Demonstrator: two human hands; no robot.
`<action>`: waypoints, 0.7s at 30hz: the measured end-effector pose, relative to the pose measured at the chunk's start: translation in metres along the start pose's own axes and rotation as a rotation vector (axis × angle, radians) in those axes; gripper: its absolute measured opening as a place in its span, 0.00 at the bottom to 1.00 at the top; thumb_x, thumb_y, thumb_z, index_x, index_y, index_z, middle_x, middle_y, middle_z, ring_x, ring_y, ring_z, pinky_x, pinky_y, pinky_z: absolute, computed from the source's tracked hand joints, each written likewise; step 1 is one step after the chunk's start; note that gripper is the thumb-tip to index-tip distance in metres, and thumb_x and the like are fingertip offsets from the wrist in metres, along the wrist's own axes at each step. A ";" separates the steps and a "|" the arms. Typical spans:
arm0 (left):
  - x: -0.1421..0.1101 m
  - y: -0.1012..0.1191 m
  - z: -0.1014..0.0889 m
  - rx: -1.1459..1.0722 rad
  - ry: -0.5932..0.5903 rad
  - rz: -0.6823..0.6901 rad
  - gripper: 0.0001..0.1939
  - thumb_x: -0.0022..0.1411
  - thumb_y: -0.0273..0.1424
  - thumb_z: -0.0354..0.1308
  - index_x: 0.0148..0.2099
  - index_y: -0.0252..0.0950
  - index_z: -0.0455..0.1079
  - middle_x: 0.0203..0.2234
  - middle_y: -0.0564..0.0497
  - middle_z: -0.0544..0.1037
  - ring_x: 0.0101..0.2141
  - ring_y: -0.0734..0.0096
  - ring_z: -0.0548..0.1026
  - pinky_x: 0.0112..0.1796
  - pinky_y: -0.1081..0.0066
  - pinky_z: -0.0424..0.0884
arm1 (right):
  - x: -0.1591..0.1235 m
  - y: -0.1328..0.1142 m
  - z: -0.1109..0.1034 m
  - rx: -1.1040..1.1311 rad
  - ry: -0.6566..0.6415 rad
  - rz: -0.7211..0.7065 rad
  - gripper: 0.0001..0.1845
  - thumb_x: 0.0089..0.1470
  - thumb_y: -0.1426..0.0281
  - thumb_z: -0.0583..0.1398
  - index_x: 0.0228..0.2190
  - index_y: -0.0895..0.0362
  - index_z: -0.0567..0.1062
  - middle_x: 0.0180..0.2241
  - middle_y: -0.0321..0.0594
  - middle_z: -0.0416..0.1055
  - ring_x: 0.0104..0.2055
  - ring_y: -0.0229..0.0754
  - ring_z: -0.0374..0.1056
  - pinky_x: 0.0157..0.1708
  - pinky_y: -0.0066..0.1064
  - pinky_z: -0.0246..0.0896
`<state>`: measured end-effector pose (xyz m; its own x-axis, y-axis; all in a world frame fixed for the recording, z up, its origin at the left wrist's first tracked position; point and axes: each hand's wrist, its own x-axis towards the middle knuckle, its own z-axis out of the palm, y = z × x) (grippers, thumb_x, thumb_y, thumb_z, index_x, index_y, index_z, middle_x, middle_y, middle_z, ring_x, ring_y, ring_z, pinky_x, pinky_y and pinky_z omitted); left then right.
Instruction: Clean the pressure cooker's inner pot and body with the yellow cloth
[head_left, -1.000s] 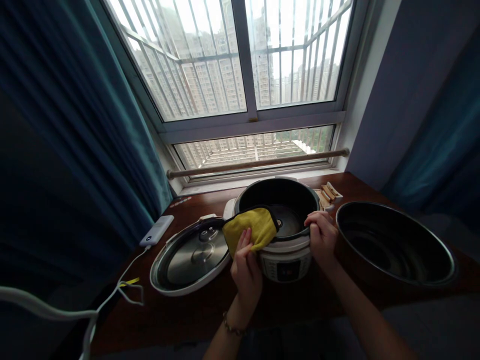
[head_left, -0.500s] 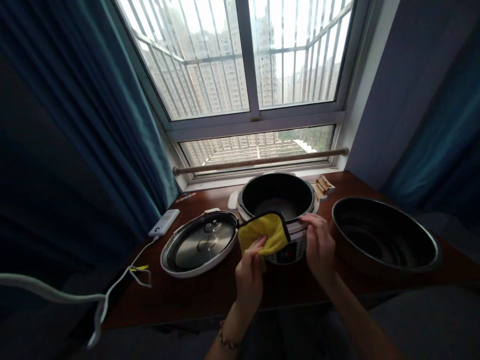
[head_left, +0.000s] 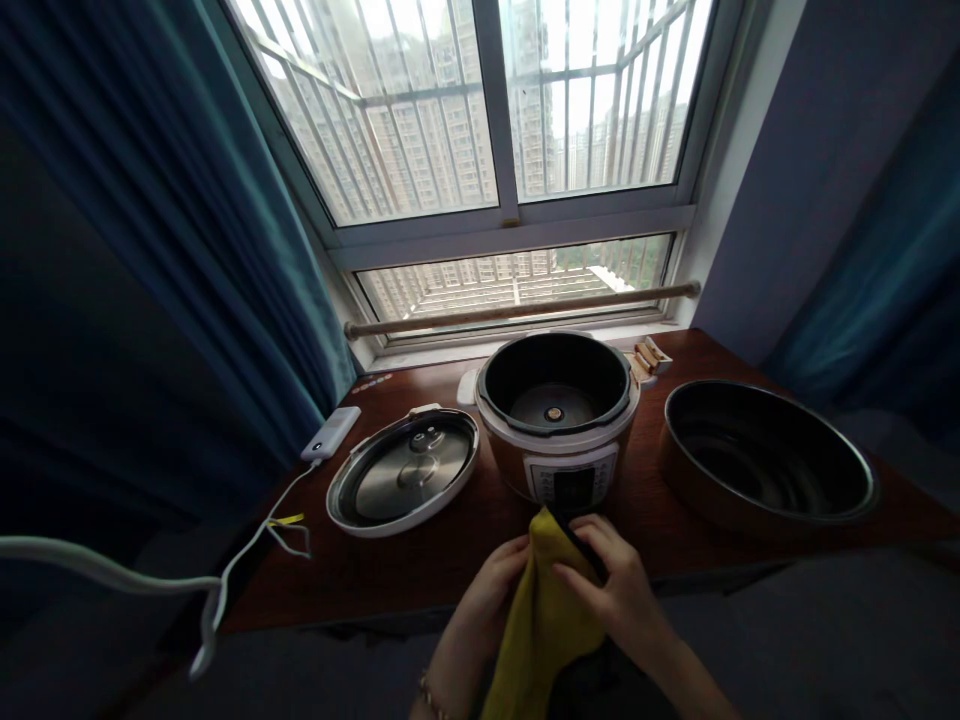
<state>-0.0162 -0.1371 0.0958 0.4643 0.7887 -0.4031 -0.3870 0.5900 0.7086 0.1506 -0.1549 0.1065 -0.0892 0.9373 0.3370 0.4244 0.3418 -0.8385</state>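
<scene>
A yellow cloth (head_left: 546,610) with a dark edge hangs between my two hands, in front of the table's near edge. My left hand (head_left: 491,590) grips its left side, with the fingertips partly behind the fabric. On the other side, my right hand (head_left: 619,590) pinches the cloth near its dark border. Just beyond both hands stands an electric pressure cooker (head_left: 517,455), lidless, with its control panel facing me. Its dark inside shows a small round piece at the bottom centre. The cooker's lid (head_left: 442,497) lies upside down to the left.
At the right sits a large dark inner pot (head_left: 705,495). A white power bank (head_left: 331,434) with a white cable (head_left: 255,540) lies at the table's left edge. A small open box (head_left: 652,356) is behind the cooker, near the window bar (head_left: 525,311). Blue curtains (head_left: 247,250) hang left.
Both hands have come back from the cooker toward me. My right hand has left the cooker's rim and taken hold of the cloth, which now hangs lower and more unfolded.
</scene>
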 end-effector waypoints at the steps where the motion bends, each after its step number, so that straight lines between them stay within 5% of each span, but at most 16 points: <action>1: 0.002 -0.001 -0.002 -0.016 -0.037 -0.021 0.15 0.52 0.29 0.60 0.44 0.32 0.72 0.36 0.45 0.78 0.38 0.61 0.75 0.43 0.66 0.67 | 0.000 0.004 0.002 0.016 0.012 0.041 0.04 0.49 0.69 0.60 0.29 0.57 0.70 0.35 0.42 0.69 0.40 0.44 0.65 0.40 0.32 0.62; 6: 0.011 -0.014 -0.016 -0.025 -0.157 -0.151 0.23 0.57 0.43 0.55 0.47 0.29 0.71 0.41 0.41 0.76 0.43 0.58 0.74 0.48 0.62 0.64 | -0.005 0.035 0.007 0.020 0.200 0.226 0.09 0.50 0.65 0.58 0.29 0.58 0.71 0.33 0.43 0.70 0.39 0.45 0.66 0.40 0.33 0.60; 13: 0.009 -0.022 -0.029 0.419 -0.253 -0.237 0.28 0.43 0.31 0.66 0.49 0.31 0.69 0.41 0.44 0.76 0.42 0.60 0.74 0.45 0.65 0.67 | -0.011 0.059 -0.028 -0.028 0.396 0.452 0.18 0.50 0.56 0.56 0.30 0.59 0.72 0.28 0.41 0.72 0.31 0.42 0.67 0.31 0.28 0.59; 16: 0.015 -0.013 -0.038 0.624 -0.098 -0.160 0.25 0.42 0.30 0.65 0.46 0.31 0.71 0.38 0.47 0.77 0.39 0.61 0.74 0.40 0.68 0.69 | -0.012 0.071 -0.043 -0.072 0.427 0.499 0.20 0.50 0.53 0.55 0.29 0.59 0.71 0.25 0.41 0.72 0.28 0.42 0.66 0.27 0.27 0.58; 21: 0.034 -0.002 -0.054 1.110 0.434 0.342 0.15 0.48 0.30 0.57 0.40 0.33 0.68 0.35 0.47 0.74 0.38 0.62 0.72 0.39 0.67 0.67 | -0.009 0.120 -0.039 0.053 0.277 0.590 0.22 0.45 0.53 0.56 0.30 0.59 0.72 0.30 0.46 0.75 0.32 0.47 0.71 0.30 0.31 0.63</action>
<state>-0.0426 -0.1022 0.0494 0.0883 0.9900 -0.1098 0.5462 0.0440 0.8365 0.2377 -0.1245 0.0197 0.3840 0.9185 -0.0943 0.2853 -0.2151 -0.9340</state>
